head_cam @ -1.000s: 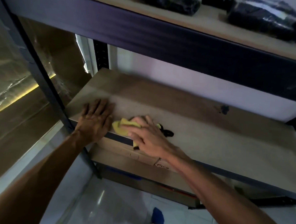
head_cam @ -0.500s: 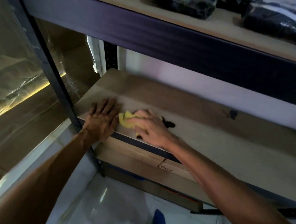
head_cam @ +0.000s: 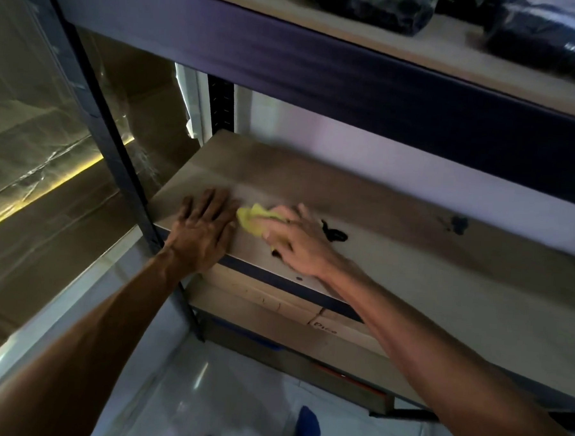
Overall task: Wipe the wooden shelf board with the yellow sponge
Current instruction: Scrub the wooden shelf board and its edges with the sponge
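The wooden shelf board is the middle level of a dark metal rack. My right hand presses the yellow sponge flat onto the board near its front left corner; most of the sponge is hidden under my fingers. My left hand lies flat, fingers spread, on the board's front left corner, just left of the sponge and almost touching it. A small black mark or scrap sits on the board just right of my right hand.
A dark stain marks the board further right. The upper shelf carries dark wrapped bundles. The rack's front left post stands by my left wrist. Cardboard boxes sit on the level below. White tiled floor lies beneath.
My right hand and the sponge have slid a little toward the back of the board, next to my left hand. My view has shifted so the shelf appears further right.
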A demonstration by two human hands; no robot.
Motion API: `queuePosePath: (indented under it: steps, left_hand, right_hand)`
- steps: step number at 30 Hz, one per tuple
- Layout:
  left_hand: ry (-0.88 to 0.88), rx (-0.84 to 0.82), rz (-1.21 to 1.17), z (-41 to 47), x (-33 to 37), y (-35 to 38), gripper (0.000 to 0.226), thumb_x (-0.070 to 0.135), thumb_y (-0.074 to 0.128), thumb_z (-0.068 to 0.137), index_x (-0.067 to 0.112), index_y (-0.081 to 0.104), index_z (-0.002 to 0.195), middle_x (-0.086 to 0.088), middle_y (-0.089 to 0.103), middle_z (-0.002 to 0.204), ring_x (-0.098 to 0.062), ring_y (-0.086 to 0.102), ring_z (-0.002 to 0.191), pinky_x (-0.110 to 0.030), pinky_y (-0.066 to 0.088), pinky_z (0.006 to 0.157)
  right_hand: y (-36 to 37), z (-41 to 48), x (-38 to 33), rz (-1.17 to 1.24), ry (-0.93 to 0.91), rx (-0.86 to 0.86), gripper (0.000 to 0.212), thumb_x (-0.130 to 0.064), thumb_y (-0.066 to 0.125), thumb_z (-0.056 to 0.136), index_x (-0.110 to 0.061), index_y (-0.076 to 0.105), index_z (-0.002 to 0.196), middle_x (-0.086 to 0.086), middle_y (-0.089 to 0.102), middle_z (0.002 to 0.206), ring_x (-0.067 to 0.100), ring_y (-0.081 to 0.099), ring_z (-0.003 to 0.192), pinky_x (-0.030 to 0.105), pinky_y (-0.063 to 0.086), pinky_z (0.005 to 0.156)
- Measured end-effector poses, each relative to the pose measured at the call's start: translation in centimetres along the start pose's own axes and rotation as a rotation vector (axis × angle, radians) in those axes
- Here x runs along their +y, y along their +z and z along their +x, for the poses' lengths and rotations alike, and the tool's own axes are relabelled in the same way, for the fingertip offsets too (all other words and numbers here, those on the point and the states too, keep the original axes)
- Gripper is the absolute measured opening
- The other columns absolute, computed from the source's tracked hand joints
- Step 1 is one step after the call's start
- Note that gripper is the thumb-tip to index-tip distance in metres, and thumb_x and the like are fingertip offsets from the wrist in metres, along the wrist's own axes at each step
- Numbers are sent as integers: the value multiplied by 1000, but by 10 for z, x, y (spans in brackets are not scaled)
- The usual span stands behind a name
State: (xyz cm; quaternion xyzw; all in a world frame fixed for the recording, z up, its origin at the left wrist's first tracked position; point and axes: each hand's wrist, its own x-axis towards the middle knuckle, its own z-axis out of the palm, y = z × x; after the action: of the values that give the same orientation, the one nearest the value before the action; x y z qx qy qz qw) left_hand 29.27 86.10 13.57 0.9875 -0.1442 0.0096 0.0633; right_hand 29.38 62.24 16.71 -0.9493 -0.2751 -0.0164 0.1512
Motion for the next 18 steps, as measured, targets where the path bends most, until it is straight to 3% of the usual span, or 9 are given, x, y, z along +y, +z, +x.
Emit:
queuePosePath:
  steps: [3, 6, 8, 10, 14, 16, 18]
  left_hand:
    - [-1, 0, 1, 0, 1, -2, 67, 54, 2, 95, 30, 5, 158, -1, -4, 167, -22, -10, 153, -46, -13, 120]
    - [-15, -5, -18, 0, 4, -4, 68, 54, 4, 95, 29, 7, 158, -1, -3, 168, -22, -8, 154, -45, -15, 119]
    - [-15, -6, -30, 0, 4, -3, 67, 56, 3, 95, 32, 2, 157, 1, -6, 167, -21, -10, 153, -44, -17, 118]
    - [-13, -22, -33, 1, 4, -2, 67, 58, 2, 94, 35, -3, 156, 2, -9, 167, -21, -13, 153, -45, -17, 118]
    - [-20, -33, -36, 1, 5, -5, 70, 59, 0, 92, 33, -1, 157, 0, -8, 167, -21, -13, 153, -46, -17, 119]
    - [-21, -37, -41, -1, 7, -7, 71, 57, 1, 92, 31, 0, 158, 0, -7, 167, -22, -12, 153, -47, -14, 120]
    - [-13, -40, -36, -2, 6, -7, 65, 54, 6, 98, 29, 2, 159, -1, -6, 167, -23, -11, 154, -49, -12, 121]
  right_hand:
    - [2, -42, -15, 53, -235, -18, 36, -39, 44, 101, -46, 50, 137, -14, 46, 125, 10, 36, 104, 33, 38, 85]
    - [-8, -69, -17, 102, -383, -88, 37, -36, 46, 102, -41, 50, 139, -14, 49, 125, 9, 39, 105, 30, 38, 88]
    - [-27, -58, -2, 231, -293, -14, 43, -29, 49, 102, -35, 46, 145, -12, 51, 129, 11, 47, 113, 34, 38, 100]
    - [-46, -32, 24, 270, -67, 109, 49, -27, 47, 102, -35, 38, 150, -11, 50, 134, 14, 48, 120, 36, 37, 106]
    - [-40, -3, 58, 22, 297, 61, 44, -34, 41, 104, -39, 40, 148, -6, 45, 141, 24, 39, 129, 41, 24, 114]
    - [-24, -10, 49, -25, 332, 29, 41, -38, 40, 103, -43, 44, 144, -7, 45, 140, 26, 40, 125, 42, 25, 110]
    - [-14, -28, 26, -23, 234, 37, 39, -40, 42, 102, -46, 49, 139, -8, 47, 135, 24, 41, 114, 43, 32, 101]
